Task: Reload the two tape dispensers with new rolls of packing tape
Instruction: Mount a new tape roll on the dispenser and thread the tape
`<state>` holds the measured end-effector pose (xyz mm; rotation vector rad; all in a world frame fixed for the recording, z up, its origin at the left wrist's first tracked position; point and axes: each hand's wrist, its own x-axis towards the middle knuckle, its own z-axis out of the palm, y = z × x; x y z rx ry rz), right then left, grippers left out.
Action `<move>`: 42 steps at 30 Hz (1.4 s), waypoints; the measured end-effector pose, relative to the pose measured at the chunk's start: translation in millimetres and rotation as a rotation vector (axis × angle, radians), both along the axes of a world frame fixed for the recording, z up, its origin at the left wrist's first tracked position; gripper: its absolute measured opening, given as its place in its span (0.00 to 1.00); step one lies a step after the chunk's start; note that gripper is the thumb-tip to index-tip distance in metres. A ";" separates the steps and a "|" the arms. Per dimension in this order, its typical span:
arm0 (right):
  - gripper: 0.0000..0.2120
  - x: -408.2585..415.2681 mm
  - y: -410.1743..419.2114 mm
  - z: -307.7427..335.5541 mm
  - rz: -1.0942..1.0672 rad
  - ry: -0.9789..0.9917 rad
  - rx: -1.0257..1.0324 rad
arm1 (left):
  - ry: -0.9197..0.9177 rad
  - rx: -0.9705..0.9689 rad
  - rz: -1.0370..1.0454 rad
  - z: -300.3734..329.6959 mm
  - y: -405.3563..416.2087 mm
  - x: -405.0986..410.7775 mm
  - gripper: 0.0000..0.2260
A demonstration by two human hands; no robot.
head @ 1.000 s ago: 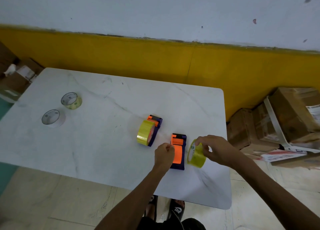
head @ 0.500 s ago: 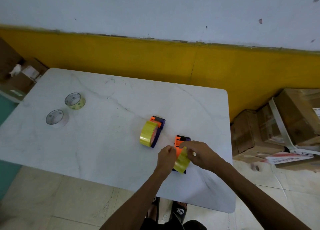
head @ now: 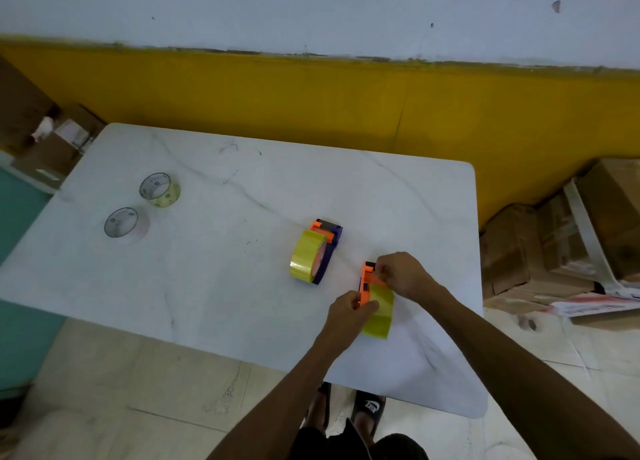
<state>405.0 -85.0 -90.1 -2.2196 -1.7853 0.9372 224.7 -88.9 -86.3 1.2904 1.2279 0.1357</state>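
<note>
Your left hand [head: 348, 306] pinches the near end of the dispenser [head: 367, 279], fingers curled shut. Your right hand [head: 401, 274] grips its far end from the right, forearms converging.

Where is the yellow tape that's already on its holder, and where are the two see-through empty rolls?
Yellow tape roll [head: 307, 259], head camera view: on its shiny yellow outer band.
Far empty roll [head: 160, 190], head camera view: on its clear side wall.
Near empty roll [head: 126, 222], head camera view: on its round top rim.
</note>
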 end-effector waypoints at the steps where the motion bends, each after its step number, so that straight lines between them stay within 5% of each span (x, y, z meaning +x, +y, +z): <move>1: 0.05 0.1 1.6 -2.0 0.005 -0.034 -0.014 | -0.009 -0.006 -0.012 0.2 0.1 -0.4 0.16; 12: 0.08 -7.5 8.2 -8.5 0.065 -0.181 -0.018 | 0.114 0.145 -0.218 -2.8 5.0 -2.1 0.14; 22: 0.06 -5.4 13.9 -4.4 0.055 -0.123 -0.040 | 0.306 0.257 -0.315 -3.9 3.3 1.4 0.35; 35: 0.04 13.0 33.9 -16.5 0.060 -0.022 -0.067 | 0.475 0.372 -0.481 3.5 15.9 4.1 0.37; 42: 0.08 24.3 54.9 -15.1 0.107 -0.011 -0.248 | 0.533 0.405 -0.512 10.2 22.0 9.1 0.37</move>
